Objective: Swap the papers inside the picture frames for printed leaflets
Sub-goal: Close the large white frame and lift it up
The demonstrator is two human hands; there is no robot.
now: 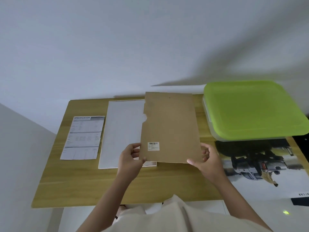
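Observation:
A brown backing board [170,126] with a barcode sticker is held tilted above the table, its near edge gripped by my left hand [132,156] at the left corner and my right hand [207,159] at the right corner. Under and to the left of it lies a picture frame face down [122,133], with a plain white sheet showing inside it. A printed "SPECIFICATION" leaflet [83,138] lies flat at the table's left. A large printed leaflet with a vehicle picture [267,168] lies at the right, partly over the table edge.
The wooden table [100,186] stands against a white wall. A clear plastic box with a green lid [254,109] sits at the back right, resting on the far end of the vehicle leaflet. My beige sleeve fills the bottom of the view.

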